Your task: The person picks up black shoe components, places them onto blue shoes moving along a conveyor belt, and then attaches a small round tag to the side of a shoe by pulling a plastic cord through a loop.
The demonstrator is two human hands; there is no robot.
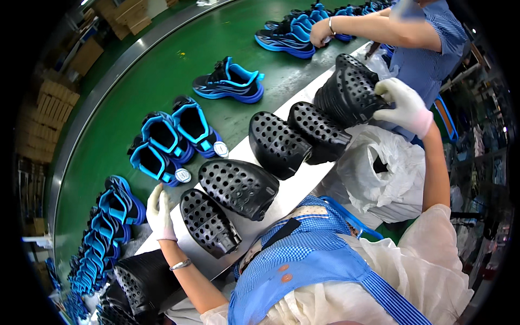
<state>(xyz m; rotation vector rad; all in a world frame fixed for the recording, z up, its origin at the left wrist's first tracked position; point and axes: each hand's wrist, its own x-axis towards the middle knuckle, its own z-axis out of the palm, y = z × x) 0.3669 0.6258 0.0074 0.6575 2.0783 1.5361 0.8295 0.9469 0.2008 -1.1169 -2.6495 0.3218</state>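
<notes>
My right hand (405, 105), in a white glove, grips the top of a stack of black perforated shoe moulds (346, 89) at the right end of a grey ledge (292, 189). My left hand (160, 211), also gloved, lies flat and open on the ledge's left end, touching the edge of one black perforated mould (208, 222). Three more such moulds (238, 187) (276, 143) (319, 130) lie in a row between my hands.
A green conveyor belt (162, 76) carries blue-and-black sneakers (230, 81) (170, 138). More sneakers (105, 233) pile up at the left. Another person's hand (320, 32) touches sneakers (287, 35) at the top. A white plastic bag (382, 173) sits at my right. More black moulds (141, 281) lie lower left.
</notes>
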